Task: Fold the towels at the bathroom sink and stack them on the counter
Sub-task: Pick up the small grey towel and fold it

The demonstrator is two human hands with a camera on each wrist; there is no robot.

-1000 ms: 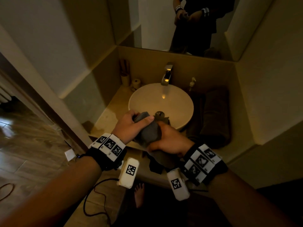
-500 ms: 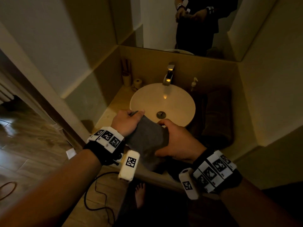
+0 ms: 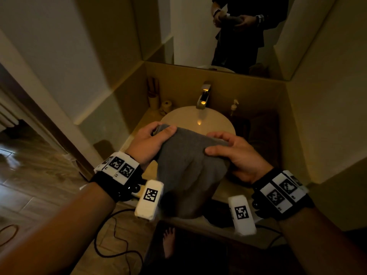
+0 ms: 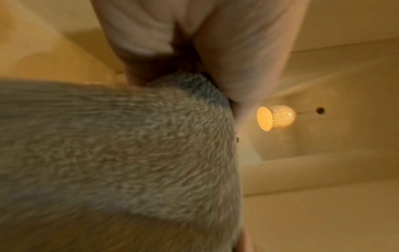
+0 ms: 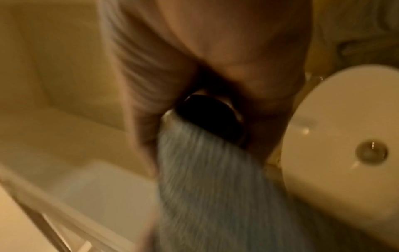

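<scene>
I hold a grey towel (image 3: 184,159) in the air in front of the round basin (image 3: 214,120). My left hand (image 3: 153,139) pinches its upper left corner between thumb and fingers. My right hand (image 3: 234,151) grips its upper right edge, thumb in front. The cloth hangs down between my wrists toward the counter edge. In the left wrist view the grey towel (image 4: 121,145) fills the frame below my fingers (image 4: 244,56). In the right wrist view the towel (image 5: 207,179) hangs from my grip beside the basin (image 5: 336,136). Dark folded towels (image 3: 262,135) lie on the counter to the right of the basin.
A faucet (image 3: 203,95) stands behind the basin, with a soap pump (image 3: 234,107) to its right and a cup (image 3: 154,100) and small jars in the back left corner. Walls close in on both sides. A cable (image 3: 111,241) trails on the wooden floor.
My hands have moved apart and risen, spreading the bunched towel wider between them. The right hand has shifted to the towel's right edge.
</scene>
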